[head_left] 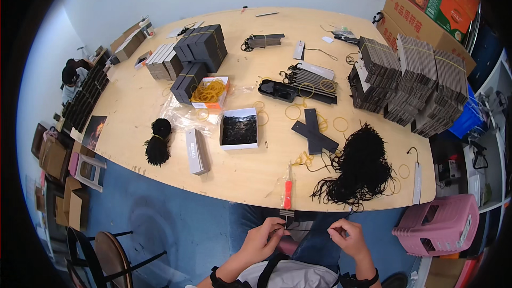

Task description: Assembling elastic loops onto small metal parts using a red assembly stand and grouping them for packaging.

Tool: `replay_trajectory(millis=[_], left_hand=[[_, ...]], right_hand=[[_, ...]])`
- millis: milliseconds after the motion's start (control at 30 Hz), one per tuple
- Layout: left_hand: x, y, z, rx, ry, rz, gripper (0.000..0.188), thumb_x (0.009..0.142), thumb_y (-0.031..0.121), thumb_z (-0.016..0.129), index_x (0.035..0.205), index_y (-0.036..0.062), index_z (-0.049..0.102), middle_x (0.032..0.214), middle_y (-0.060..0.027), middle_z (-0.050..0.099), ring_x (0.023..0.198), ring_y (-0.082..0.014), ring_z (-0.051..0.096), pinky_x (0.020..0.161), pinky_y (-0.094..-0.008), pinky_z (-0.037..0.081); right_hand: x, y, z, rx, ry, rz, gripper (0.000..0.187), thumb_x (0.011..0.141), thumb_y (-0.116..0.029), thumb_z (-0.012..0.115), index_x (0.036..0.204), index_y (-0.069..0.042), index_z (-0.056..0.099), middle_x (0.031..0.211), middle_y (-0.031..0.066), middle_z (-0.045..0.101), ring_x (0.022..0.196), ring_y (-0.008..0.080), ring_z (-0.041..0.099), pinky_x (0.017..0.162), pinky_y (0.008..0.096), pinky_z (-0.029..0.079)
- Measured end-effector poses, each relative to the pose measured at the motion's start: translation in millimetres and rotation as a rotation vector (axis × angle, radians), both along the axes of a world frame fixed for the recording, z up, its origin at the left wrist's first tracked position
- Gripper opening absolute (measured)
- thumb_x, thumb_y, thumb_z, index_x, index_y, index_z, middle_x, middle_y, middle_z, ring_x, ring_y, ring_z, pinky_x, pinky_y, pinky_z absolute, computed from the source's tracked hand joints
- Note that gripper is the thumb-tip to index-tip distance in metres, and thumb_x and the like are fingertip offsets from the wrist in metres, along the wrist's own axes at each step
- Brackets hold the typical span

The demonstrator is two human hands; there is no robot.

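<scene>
Both hands at lwr ctr of frame, just off the table's [128, 154] near edge, over the person's lap. L hand [269, 236]: thumb + fingertips pinched nearly closed on a thin blk cord [309, 230]. R hand [348, 236]: thumb & forefinger likewise pinched on the cord farther right, other fingers curled. Cord runs approx. horiz. btwn the two, fairly straight. Small grey striped piece [286, 215] just above L fingertips; can't tell if L hand has hold of it.

On table: red-handled tool [288, 194] at lwr ctr, tip toward top of frame. Big blk cord pile [365, 162] to its right, strands reaching near edge. Dk crossed strips [313, 134] just left of pile. White box [240, 146] w/ small blk bits near ctr; long grey box [196, 152] left of that, then tied blk bundle [158, 143]. Yellow rubber bands [209, 92] in an orange-and-white box [214, 106], beside dk grey blocks [205, 48], upper left of ctr. Banded grey-brown stacks [408, 74] upper right. Off table: pink stool [440, 224] lwr right; another person [73, 80] far left.
</scene>
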State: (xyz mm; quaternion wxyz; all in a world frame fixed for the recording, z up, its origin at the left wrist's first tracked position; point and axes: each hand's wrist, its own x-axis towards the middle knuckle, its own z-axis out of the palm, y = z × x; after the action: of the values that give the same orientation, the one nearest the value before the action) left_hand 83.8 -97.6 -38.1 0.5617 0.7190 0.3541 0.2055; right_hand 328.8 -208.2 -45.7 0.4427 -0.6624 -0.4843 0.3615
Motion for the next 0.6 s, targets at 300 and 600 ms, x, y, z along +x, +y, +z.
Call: replay_trajectory(millis=[300,600], left_hand=[[2.7,2.2,-6.5,0.085,-0.008,0.04,0.026,0.093,0.004,0.053,0.117,0.0015,0.044,0.094,-0.0115,0.072,0.084,-0.0236,0.071,0.072,-0.0291,0.052],[-2.4,-1.8,-2.8,0.141,0.001,-0.009,0.027,0.092,-0.002,0.053,0.117,-0.0002,0.043,0.093,-0.0162,0.071,0.09,-0.0248,0.071,0.079,-0.0312,0.052]], right_hand=[[6.2,-2.5,-4.9,-0.022,-0.011,-0.076,0.008,0.082,-0.004,0.07,0.083,-0.001,0.063,0.067,0.001,0.061,0.054,0.0013,0.047,0.046,0.0193,0.036],[5.9,-6.6,-10.9,-0.034,-0.011,-0.08,0.008,0.082,-0.004,0.071,0.084,0.0,0.064,0.067,0.0015,0.062,0.054,0.0021,0.05,0.048,0.0193,0.037]])
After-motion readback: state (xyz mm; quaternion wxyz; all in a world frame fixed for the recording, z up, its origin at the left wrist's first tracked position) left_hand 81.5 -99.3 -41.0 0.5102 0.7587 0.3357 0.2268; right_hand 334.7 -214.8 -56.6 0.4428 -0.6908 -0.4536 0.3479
